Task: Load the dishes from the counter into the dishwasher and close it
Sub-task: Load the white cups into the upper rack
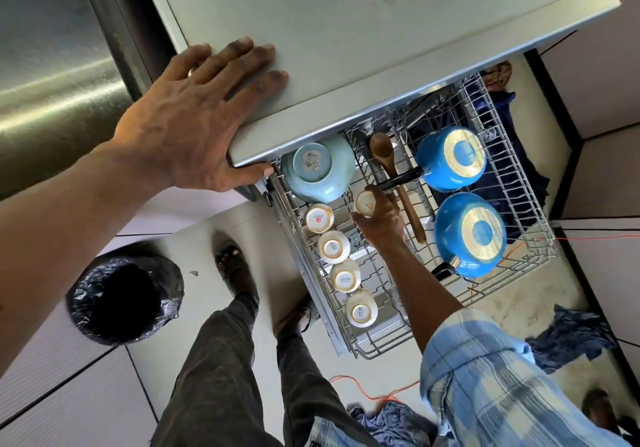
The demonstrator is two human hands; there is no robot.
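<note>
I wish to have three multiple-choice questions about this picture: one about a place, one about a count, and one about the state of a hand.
1. Where does the long wooden spoon lie in the wire dishwasher rack?
A. between the pale blue ceramic bowl and the round blue pans
B. inside the bowl
C. outside the rack

2. How many round blue pans lie bottom up in the rack?
A. one
B. two
C. four

3. What does the right hand do?
A. hangs empty
B. makes an empty fist
C. grips a small white cup

Answers:
1 A: the spoon lies in the rack with the bowl on one side and the pans on the other.
2 B: two bases with pale metal rings show.
3 C: its fingers curl round the cup over the rack.
</note>
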